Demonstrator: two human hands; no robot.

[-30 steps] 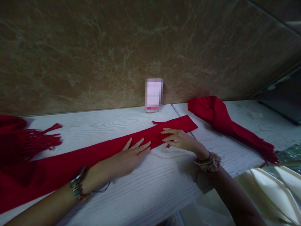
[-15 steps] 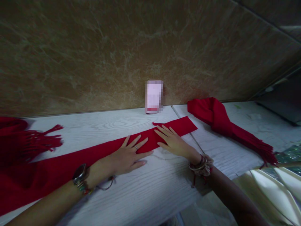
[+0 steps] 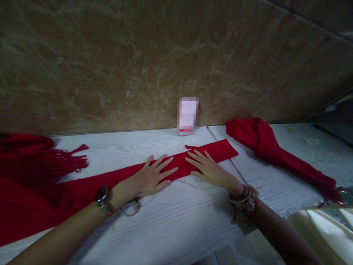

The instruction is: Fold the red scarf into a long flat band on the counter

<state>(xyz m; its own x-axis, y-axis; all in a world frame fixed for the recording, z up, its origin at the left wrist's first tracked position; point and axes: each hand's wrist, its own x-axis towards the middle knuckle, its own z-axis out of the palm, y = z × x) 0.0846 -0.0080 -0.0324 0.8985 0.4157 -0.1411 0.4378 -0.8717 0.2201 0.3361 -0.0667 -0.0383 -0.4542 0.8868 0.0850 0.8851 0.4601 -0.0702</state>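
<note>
A long folded strip of red cloth [image 3: 91,186] runs across the white wood-grain table [image 3: 176,217], from the left edge of the view to right of the middle. My left hand [image 3: 150,176] lies flat on it, fingers spread, a ring on one finger. Just to the right, my right hand [image 3: 208,169] rests with spread fingers on the same strip, near its squared right end. Neither hand grips anything. A small thin piece of the cloth sticks out above my right fingertips.
A phone [image 3: 187,116], its screen blurred, leans upright against the brown marbled wall [image 3: 110,66]. At the right lies a folded red scarf [image 3: 266,143] with a fringed end. More fringed red cloth [image 3: 24,158] is bunched at the left. A dark object [image 3: 338,123] stands far right.
The whole view has shifted, so the phone and scarf appear a little further right. My left hand seems slightly further from my right hand along the strip. Both remain flat on it.
</note>
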